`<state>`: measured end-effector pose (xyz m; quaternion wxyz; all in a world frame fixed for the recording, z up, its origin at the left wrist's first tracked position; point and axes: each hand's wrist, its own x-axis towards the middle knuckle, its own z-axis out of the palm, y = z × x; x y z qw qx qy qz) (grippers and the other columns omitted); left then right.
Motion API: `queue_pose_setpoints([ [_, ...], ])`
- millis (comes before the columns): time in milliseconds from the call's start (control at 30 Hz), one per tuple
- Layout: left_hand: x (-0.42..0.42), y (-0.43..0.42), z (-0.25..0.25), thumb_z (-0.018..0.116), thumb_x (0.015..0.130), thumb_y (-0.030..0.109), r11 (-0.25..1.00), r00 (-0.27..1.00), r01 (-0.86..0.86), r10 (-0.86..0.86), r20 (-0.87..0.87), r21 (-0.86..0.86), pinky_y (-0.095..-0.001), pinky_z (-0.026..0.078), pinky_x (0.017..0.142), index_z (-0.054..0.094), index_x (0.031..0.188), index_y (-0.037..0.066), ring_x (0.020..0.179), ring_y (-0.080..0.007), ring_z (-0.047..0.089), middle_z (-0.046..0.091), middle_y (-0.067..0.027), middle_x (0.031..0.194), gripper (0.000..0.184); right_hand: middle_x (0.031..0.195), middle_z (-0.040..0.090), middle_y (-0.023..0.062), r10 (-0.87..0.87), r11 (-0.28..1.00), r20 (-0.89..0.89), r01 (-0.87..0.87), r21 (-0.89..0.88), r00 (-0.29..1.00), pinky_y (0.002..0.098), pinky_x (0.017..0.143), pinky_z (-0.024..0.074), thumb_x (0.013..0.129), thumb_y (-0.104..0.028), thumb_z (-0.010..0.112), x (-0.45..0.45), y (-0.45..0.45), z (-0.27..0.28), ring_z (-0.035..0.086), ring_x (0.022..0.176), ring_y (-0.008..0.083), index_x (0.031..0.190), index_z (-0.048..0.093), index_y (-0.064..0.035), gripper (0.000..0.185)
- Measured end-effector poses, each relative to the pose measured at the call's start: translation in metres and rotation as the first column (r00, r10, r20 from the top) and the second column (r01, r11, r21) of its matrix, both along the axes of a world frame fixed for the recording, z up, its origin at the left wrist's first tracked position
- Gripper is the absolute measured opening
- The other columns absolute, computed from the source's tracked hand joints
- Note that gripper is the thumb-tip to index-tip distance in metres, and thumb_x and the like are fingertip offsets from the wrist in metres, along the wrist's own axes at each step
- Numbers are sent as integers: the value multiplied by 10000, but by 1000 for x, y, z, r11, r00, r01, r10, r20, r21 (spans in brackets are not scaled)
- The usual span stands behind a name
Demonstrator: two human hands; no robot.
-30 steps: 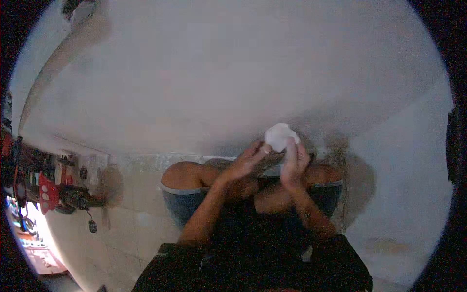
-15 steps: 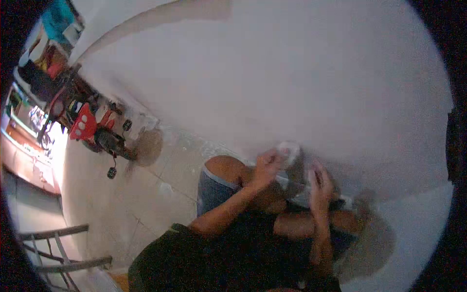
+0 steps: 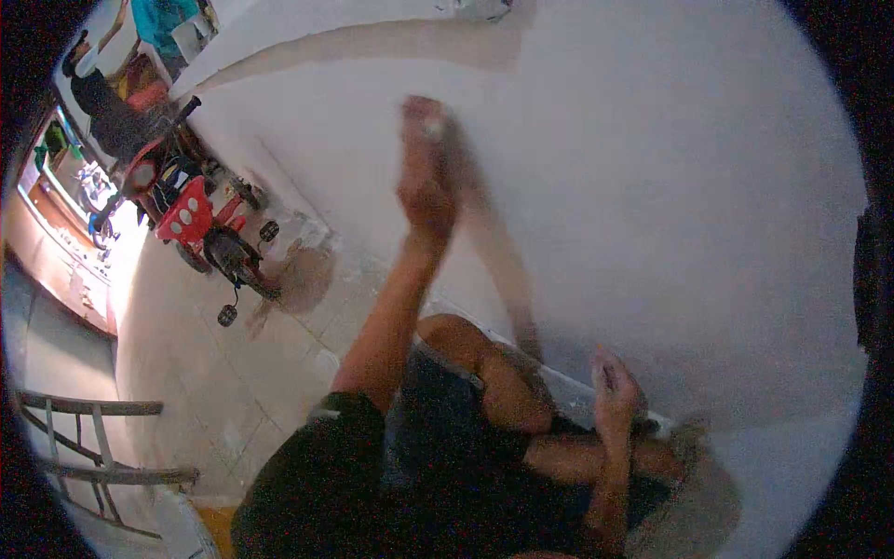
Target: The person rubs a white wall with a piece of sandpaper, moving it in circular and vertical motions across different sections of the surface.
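Note:
My left hand [image 3: 426, 172] is raised against the pale wall [image 3: 652, 196], its fingers closed. A small whitish patch shows at the fingertips, too blurred to identify. Lower and to the right, my right hand [image 3: 616, 391] is near the base of the wall, above my bent legs [image 3: 507, 391]. Its fingers are loosely curled and apart, and no object shows between them. The left arm casts a long shadow on the wall.
A red child's bicycle [image 3: 191, 219] with pedals stands on the tiled floor [image 3: 200, 373] at the left. Behind it is a person in dark clothing [image 3: 102, 112], with a teal garment [image 3: 166, 26] nearby. A slatted wooden chair [image 3: 107, 475] is at the lower left.
My left hand has moved up and left along the wall, away from my right hand; the round white thing it held is no longer clearly visible. The view has turned toward the bicycle.

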<state>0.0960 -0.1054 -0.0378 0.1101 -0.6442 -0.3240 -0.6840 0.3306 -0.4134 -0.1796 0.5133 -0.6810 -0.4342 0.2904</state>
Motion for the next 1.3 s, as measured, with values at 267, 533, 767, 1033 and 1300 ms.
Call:
queue_pose_setpoints([
  [267,-30,39,-4,511,1053,86,973,914,-17,108,390,-229,-410,546,961,494,1477,12,1259,-360,629,556,-222,1475,430,1250,699,153,-45,998,71,48,-32,996,375,1025,492,1024,-242,627,16,-3,-1,661,1148,244,1318,653,10,388],
  [533,74,-22,26,549,998,45,967,968,199,-168,-186,157,-424,538,1008,403,1527,-27,1359,-416,538,454,-265,1546,554,1244,699,199,96,983,180,-64,-174,979,382,1022,495,1021,-265,609,4,6,17,676,1130,282,1367,632,-45,410],
  [767,-23,49,-18,496,1086,247,950,887,-25,165,431,-312,-386,525,932,560,1454,26,1064,-314,710,619,-219,1409,434,1336,666,206,207,975,428,-147,-169,880,453,1075,466,1021,-277,610,27,-3,-27,641,1216,369,1354,642,-68,394],
  [1033,61,-16,18,504,1009,43,966,967,244,-249,-49,-90,-476,389,1115,468,1465,-40,1373,-444,445,460,-276,1497,465,1341,658,214,286,952,331,-225,-209,899,461,1081,461,1024,-285,609,11,8,-4,621,1256,369,1350,637,-52,402],
  [1300,-38,42,-43,485,1096,244,898,895,127,79,440,-420,-325,526,804,612,1357,-15,974,-169,661,724,-151,1187,389,1323,666,219,388,858,355,-193,-475,851,478,1062,484,1010,-346,623,24,-2,-8,620,1246,397,1363,640,-86,438],
])
